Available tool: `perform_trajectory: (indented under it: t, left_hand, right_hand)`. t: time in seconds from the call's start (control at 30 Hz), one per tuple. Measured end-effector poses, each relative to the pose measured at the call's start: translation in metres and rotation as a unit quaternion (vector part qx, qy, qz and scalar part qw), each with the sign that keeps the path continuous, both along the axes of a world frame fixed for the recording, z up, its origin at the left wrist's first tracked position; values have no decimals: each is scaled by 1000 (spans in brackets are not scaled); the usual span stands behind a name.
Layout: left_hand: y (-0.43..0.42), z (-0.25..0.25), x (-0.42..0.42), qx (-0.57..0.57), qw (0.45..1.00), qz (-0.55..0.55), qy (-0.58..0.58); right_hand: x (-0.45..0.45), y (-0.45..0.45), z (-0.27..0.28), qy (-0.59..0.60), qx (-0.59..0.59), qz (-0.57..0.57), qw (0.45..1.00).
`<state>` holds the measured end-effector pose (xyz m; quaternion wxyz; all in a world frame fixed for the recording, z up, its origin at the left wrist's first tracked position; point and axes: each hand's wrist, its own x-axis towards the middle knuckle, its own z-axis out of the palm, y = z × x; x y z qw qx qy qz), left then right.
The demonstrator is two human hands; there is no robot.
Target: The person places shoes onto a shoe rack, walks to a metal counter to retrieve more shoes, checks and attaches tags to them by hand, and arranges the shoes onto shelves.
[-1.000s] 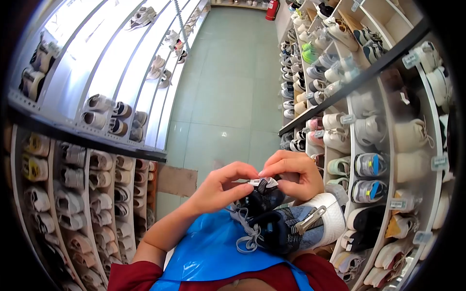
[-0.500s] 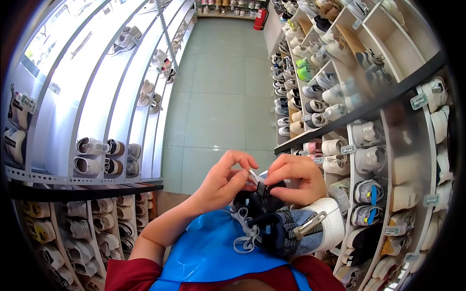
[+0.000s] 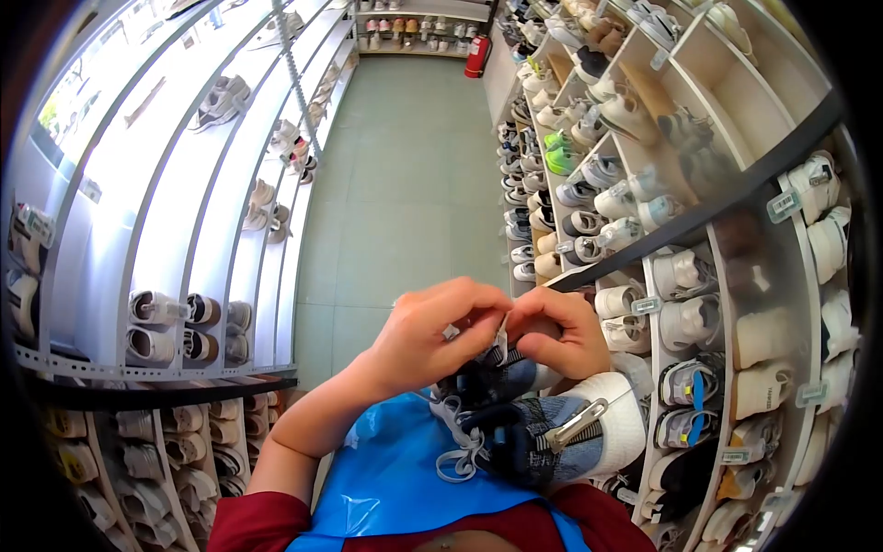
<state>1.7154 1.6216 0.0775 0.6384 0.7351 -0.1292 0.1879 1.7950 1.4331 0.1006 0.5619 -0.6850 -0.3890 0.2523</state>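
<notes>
A pair of dark blue denim-look shoes rests against my front. The nearer shoe (image 3: pixel 526 440) lies on its side, with a white sole, a metal zipper on its flank and a loose grey shoelace (image 3: pixel 452 442). My hands are over the farther shoe (image 3: pixel 487 379), which they partly hide. My left hand (image 3: pixel 443 331) is closed, its fingertips pinching a thin white strip (image 3: pixel 501 339) above that shoe. My right hand (image 3: pixel 563 333) is closed with curled fingers meeting the left fingertips; what it grips is hidden.
Slatted shelves (image 3: pixel 221 212) with scattered shoes stand on the left. A crowded shoe rack (image 3: pixel 644 175) runs along the right, behind a black rail (image 3: pixel 699 225). A tiled aisle floor (image 3: pixel 405 175) leads to a red fire extinguisher (image 3: pixel 476 57). A blue apron (image 3: pixel 395 478) covers my front.
My hands have drawn together, fingertips now meeting over the farther shoe. The right fingers have curled in toward the left. The view has shifted slightly; the nearer shoe stays against my front.
</notes>
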Motion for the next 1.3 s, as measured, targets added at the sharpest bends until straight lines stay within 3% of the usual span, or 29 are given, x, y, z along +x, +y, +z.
perform_trajectory:
  t: [0.2, 0.27, 0.33, 0.37, 0.43, 0.53, 0.63, 0.87, 1.03, 1.3]
  left_hand:
    - [-4, 22, 17, 154, 984, -36, -77]
    - [-4, 22, 19, 184, 980, -35, -70]
    - [-6, 21, 19, 68, 995, -63, 23]
    - [-8, 18, 17, 69, 995, -62, 23]
    - [-13, 10, 12, -119, 983, -62, 123]
    - [-5, 2, 11, -52, 967, -130, 215]
    - [-15, 2, 10, -112, 961, -138, 213]
    - [-35, 9, 11, -91, 979, -96, 154]
    - [-33, 2, 16, -254, 920, -175, 243]
    - [-32, 1, 21, -310, 893, -195, 262]
  right_hand:
    - [10, -6, -2, 24, 4, -7, 1000]
    - [15, -10, -5, -37, -17, 6, 999]
    - [12, -11, -3, -30, -13, -12, 999]
    - [10, -11, -2, -24, -8, -31, 999]
    - [12, -12, 2, -16, -6, -32, 999]
    - [12, -14, 0, -13, -4, -37, 999]
    - [14, -19, -5, -17, 8, -29, 999]
    - [10, -29, -6, -14, 18, -55, 998]
    - [10, -34, -4, -62, 1, -48, 997]
    - [10, -38, -5, -52, -6, -51, 997]
